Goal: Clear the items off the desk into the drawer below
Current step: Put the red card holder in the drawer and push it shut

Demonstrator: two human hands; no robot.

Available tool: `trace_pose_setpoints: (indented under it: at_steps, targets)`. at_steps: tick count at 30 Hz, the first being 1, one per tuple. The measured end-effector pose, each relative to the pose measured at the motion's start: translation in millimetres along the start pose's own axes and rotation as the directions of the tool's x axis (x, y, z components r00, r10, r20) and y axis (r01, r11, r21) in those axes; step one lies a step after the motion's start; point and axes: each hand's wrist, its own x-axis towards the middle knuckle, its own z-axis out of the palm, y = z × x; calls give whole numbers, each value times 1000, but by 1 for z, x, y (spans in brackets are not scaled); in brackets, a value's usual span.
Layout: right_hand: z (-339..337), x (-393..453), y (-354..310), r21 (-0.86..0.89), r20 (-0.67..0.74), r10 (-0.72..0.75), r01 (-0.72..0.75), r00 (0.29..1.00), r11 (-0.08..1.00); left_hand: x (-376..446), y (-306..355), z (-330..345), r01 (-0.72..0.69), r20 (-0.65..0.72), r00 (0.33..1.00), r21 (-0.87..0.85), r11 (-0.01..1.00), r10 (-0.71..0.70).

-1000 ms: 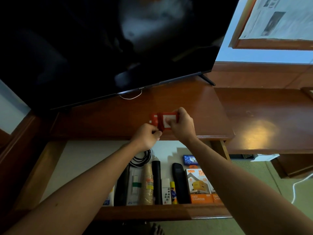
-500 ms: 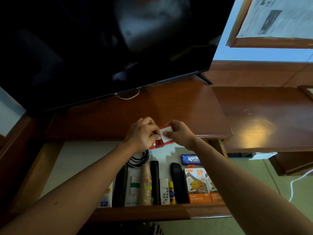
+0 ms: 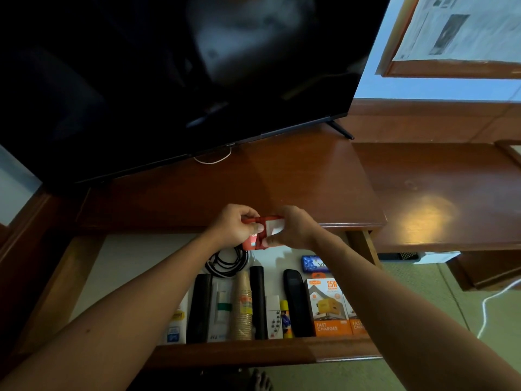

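**Red packs carried off the surface and held above the open drawer**

A second earlier the two small red packs [image 3: 260, 231] had been up on the brown wooden surface [image 3: 296, 179], well back from its front edge, with both hands closing on them. Half a second later they had been lifted to the edge. Now they had come a little further toward the person and hung just past the front lip, above the back of the open drawer [image 3: 84, 277] and touching nothing in it. The left hand [image 3: 234, 228] pinched the left end of the packs between thumb and curled fingers; the right hand [image 3: 293, 230] gripped the right end, fingers wrapped over the top and thumb underneath. The packs looked turned more upright than before, a white label facing the person, but its print was too small and blurred to read.

Inside the drawer the row of things had not shifted. An orange-and-white charger box [image 3: 327, 309] read "25W" at the top and "FAST CHARGER" along the bottom; a second box [image 3: 356, 320] just beside it showed the start of the same words before the right forearm hid it. A blue packet [image 3: 313, 263] behind them carried white lettering I could not make out. Left of the boxes lay a black remote [image 3: 297, 303], a white remote with buttons [image 3: 275, 320], a black tube [image 3: 258, 300], a stack of paper cups [image 3: 244, 309] and a coil of black cable [image 3: 225, 262]. The dark television [image 3: 169, 80] stood at the back of the surface.
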Motion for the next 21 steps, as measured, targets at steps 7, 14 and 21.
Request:
trace_pose_setpoints:
  at_steps: [7,14,21]
  targets:
    - [-3,-6,3,617,-34,317,-229,948,753,-7,-4,0,-184,-103,971,261,948,216]
    - [-14,-3,22,739,401,488,-589,775,329,-16,-18,11,-449,-143,783,544,709,606]
    - [-25,-3,26,595,575,312,-649,756,474,-18,-21,21,-613,-86,606,583,533,791]
